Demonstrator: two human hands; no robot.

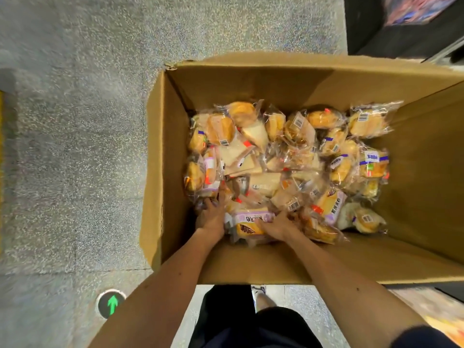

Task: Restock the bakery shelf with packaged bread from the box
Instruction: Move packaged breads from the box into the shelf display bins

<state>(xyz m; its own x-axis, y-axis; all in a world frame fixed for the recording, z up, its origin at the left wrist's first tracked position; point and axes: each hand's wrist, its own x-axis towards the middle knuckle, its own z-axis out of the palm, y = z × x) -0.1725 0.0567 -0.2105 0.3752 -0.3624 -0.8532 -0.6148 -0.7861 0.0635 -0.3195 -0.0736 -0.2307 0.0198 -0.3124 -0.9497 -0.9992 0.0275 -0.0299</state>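
A large open cardboard box (165, 156) stands on the floor, its bottom covered with several clear-wrapped bread packets (288, 159). Both my arms reach down into its near side. A purple-labelled bread packet (248, 222) lies between my hands. My right hand (277, 226) grips its right end, thumb curled over the top. My left hand (212, 213) lies against the packet's left end, its fingers pushed in among the packets there and partly hidden.
Speckled grey floor (75, 121) lies to the left and beyond the box. A round floor marker with a green arrow (111, 303) is at lower left. A dark display base (391, 26) stands at the upper right. My legs and one shoe (258, 295) are just below the box.
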